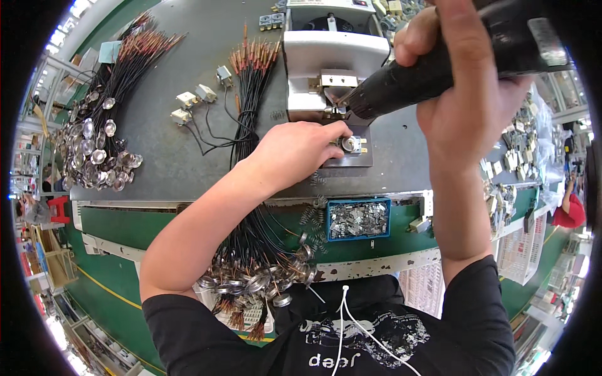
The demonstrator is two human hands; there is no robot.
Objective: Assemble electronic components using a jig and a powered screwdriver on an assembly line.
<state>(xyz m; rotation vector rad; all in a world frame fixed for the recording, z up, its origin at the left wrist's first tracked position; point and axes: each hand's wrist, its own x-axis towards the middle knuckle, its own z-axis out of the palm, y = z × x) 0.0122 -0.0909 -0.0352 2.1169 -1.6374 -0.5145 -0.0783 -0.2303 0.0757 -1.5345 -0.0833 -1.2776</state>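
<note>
My right hand (461, 113) is wrapped round a black electric screwdriver (407, 84), held tilted. Its narrow end reaches the outlet (337, 97) at the front of a silver machine that looks like a screw feeder (335, 53). Below that outlet, my left hand (295, 150) is closed, its fingertips pinching a small component with brass terminals (352, 145). The component rests on a flat metal fixture (360, 160); my fingers cover part of it. Behind my left wrist lies a bundle of black wires with copper-red ends (251, 81).
Another wire bundle with round metal caps (100, 138) lies at the left. Several small white components (187, 99) sit between the bundles. A blue tray of metal pieces (359, 219) and loose springs (313, 216) stand at the near edge. More components (517, 150) are heaped at the right.
</note>
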